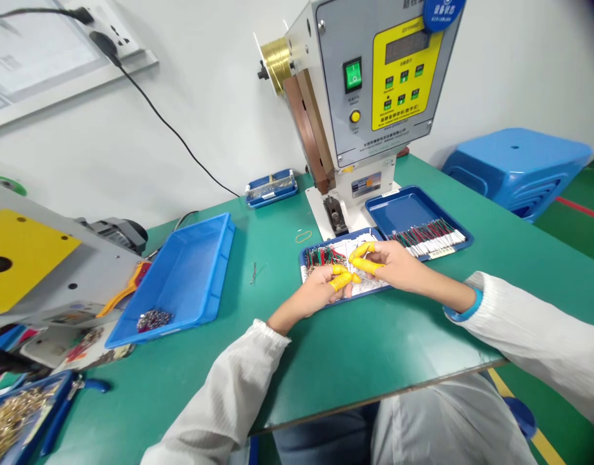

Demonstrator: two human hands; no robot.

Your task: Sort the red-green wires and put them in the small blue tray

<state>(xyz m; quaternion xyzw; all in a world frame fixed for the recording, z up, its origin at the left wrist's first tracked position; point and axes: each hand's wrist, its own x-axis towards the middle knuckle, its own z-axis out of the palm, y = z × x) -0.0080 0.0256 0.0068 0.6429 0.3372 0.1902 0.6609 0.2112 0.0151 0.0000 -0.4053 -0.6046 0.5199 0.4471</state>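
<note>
My left hand (328,285), with yellow covers on thumb and finger, is closed in a pinch over the near blue tray (304,261). My right hand (386,261) is pinched just beside it, also in yellow finger covers. What lies between the fingers is too small to make out. Beneath them the tray holds white pieces (348,247) and a bundle of red, green and black wires (326,256). A second blue tray (398,210), behind and to the right, holds a row of similar wires with white ends (435,237).
A grey machine (345,139) with a yellow panel stands behind the trays. At left are a large blue bin (190,265) with small metal parts, another machine (35,258), and blue-handled pliers (59,420). A blue stool (519,155) stands at right.
</note>
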